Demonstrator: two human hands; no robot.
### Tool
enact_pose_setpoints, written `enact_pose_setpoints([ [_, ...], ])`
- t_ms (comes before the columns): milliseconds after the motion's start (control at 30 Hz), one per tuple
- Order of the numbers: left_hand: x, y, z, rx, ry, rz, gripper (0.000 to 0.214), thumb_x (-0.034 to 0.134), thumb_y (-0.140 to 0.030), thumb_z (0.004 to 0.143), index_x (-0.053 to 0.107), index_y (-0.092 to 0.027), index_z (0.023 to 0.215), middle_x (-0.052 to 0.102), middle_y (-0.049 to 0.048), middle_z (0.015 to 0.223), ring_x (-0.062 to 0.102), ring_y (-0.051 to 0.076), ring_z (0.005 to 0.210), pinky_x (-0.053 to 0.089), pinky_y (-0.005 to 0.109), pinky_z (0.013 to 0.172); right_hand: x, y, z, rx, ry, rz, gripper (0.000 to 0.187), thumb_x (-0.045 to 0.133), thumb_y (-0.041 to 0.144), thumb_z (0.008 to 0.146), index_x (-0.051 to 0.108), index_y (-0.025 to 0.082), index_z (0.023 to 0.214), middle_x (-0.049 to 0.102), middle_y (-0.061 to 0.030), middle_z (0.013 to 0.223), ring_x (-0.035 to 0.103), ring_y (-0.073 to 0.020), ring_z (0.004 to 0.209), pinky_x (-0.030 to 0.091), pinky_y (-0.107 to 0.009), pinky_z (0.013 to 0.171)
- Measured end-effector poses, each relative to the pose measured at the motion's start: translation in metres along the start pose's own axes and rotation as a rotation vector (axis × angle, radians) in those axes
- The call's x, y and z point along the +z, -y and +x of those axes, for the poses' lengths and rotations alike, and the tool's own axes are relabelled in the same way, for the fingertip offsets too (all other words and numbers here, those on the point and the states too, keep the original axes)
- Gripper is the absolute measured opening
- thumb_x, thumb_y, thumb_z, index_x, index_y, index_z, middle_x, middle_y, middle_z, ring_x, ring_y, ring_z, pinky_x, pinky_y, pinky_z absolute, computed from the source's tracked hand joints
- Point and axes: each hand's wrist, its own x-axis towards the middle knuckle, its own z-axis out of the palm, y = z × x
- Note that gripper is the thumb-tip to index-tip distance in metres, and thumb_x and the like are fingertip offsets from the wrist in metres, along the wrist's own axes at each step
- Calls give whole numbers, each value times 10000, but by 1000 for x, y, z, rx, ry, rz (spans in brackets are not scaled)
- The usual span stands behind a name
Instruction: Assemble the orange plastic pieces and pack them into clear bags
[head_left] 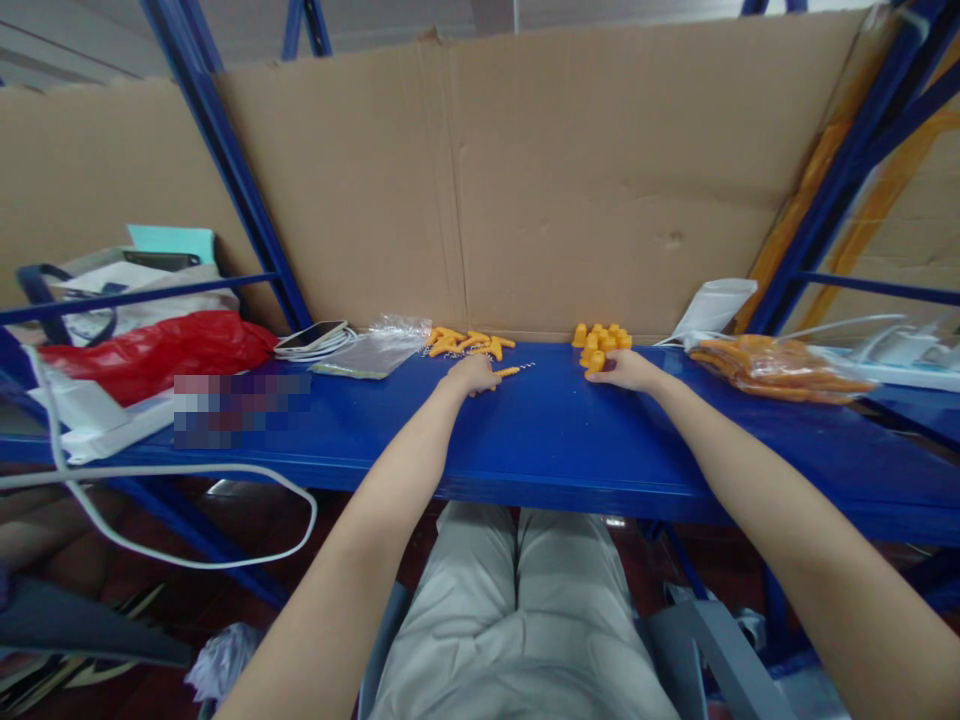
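Both my arms reach forward over a blue shelf [540,440]. My left hand [472,375] is closed on a small orange stick-shaped piece [508,372] that lies on the shelf, just in front of a heap of several orange stick pieces [466,343]. My right hand [626,370] rests beside a pile of several small orange caps [600,340], its fingers pinched on one orange cap [596,362] at the pile's near edge.
A clear plastic bag [379,345], a phone [311,335] on a coiled white cable and a red plastic bag [157,350] lie to the left. A bag of orange parts [780,368] lies at right. Brown cardboard [570,180] backs the shelf. Blue rack posts stand at both sides.
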Motion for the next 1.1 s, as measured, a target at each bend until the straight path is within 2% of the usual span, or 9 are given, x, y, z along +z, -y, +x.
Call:
enact_pose_setpoints([
  [100,1,0,-1,8,-16,-3,159,621,-286,808,685,-141,788,704,67,717,599,131,493,480,234,510,-4,7,0,52,7,-23,227,681,313,772,709,175,950,741,-101,962,708,-288,926,559,-414,857],
  [233,5,-2,0,37,-80,-77,256,614,-228,798,668,-156,1037,736,51,800,596,122,493,477,220,497,-6,12,1,24,-52,-40,278,639,226,752,693,251,1024,730,-69,1081,686,-302,1040,538,-441,918],
  [367,10,-4,2,134,-152,-96,365,616,-202,804,622,-176,1168,748,51,872,639,141,579,512,226,558,-4,11,1,8,33,-37,352,638,245,765,693,167,1103,733,-130,1075,696,-310,978,527,-468,914],
  [433,11,-4,2,179,-175,-84,374,630,-202,802,624,-176,1175,749,57,902,655,151,629,529,233,604,-2,10,1,-4,66,-27,397,654,322,788,693,128,1133,731,-168,1076,697,-319,964,517,-482,922],
  [533,11,-5,3,205,-190,-73,375,652,-200,793,635,-172,1167,747,62,934,668,158,674,537,234,643,-2,9,1,-22,62,11,442,652,413,813,697,130,1150,723,-188,1111,695,-332,978,509,-508,937],
  [833,10,-7,0,232,-197,-64,372,651,-185,796,633,-158,1166,738,65,939,684,169,732,530,247,671,-1,11,3,-27,26,164,463,665,415,842,676,139,1213,669,-193,1259,645,-346,1148,492,-527,982],
  [1100,10,-7,-1,254,-193,-70,350,643,-190,794,631,-181,1143,722,49,954,697,163,750,537,252,692,2,11,4,-67,10,172,486,656,474,851,683,142,1205,649,-196,1299,621,-345,1196,481,-524,1015],
])
